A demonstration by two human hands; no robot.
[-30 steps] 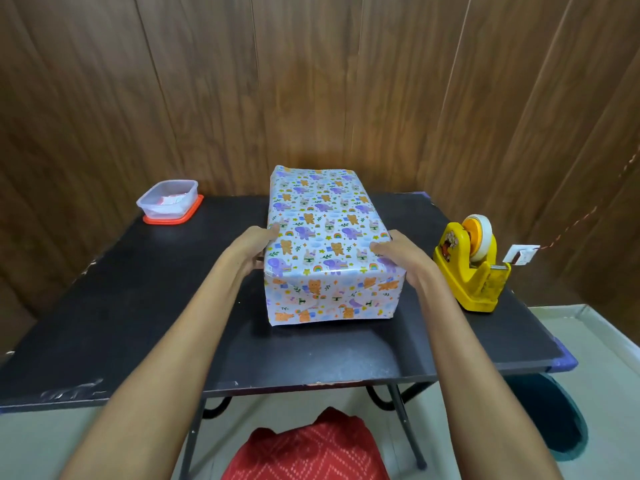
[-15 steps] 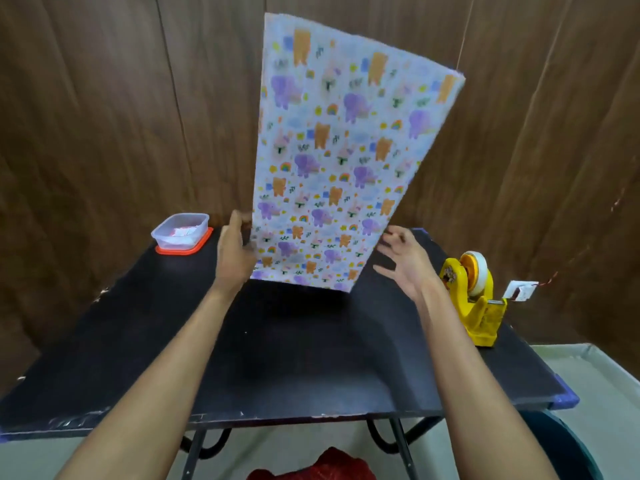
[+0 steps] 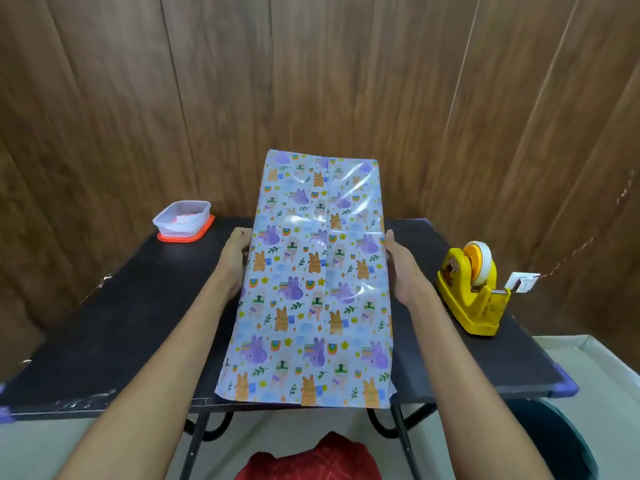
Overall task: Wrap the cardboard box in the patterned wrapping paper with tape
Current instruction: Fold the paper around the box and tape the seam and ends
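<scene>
Now, a person holds a paper-covered box [image 3: 311, 289] between both hands over a black table [image 3: 121, 323].
The box lies straight ahead, its long axis running away from the person, far end raised, near end at the table's front edge. The left hand [image 3: 235, 258] takes the left long side and the right hand [image 3: 401, 268] the right, each grip closed on an edge, fingers hidden underneath. A taped seam [image 3: 327, 237] runs down the upward face. A yellow tape dispenser [image 3: 471, 292] stands nearer the right hand. A clear tub [image 3: 181, 218] far left holds something pale, too blurred to name.
</scene>
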